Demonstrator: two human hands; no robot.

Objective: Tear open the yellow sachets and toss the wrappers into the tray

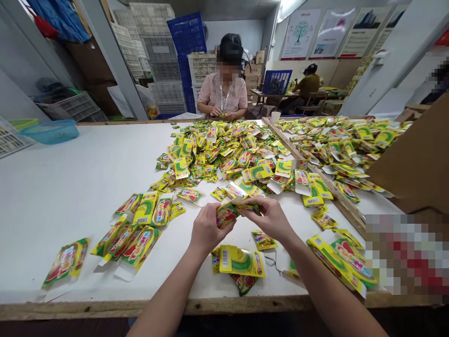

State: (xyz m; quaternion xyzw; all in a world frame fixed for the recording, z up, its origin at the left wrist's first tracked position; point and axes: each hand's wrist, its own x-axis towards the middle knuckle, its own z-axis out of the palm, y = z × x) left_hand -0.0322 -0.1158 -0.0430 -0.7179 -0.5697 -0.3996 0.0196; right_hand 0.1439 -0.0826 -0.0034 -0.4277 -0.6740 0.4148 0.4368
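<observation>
Both my hands hold one yellow-and-green foil snack packet (227, 211) just above the white table (80, 196). My left hand (210, 228) grips its left part, and my right hand (269, 217) pinches its right end between fingers and thumb. A large heap of similar packets (224, 152) lies beyond my hands. Looser packets (138, 238) are scattered to my left, and one with a barcode panel (241, 261) lies just below my hands. Several more (342, 257) lie at the lower right.
A wooden divider (308, 166) separates the table from a second packet heap (336, 145). Across the table a seated person (224, 96) handles a packet. A blue basin (49, 132) sits at the far left, and stacked plastic crates (161, 61) stand behind.
</observation>
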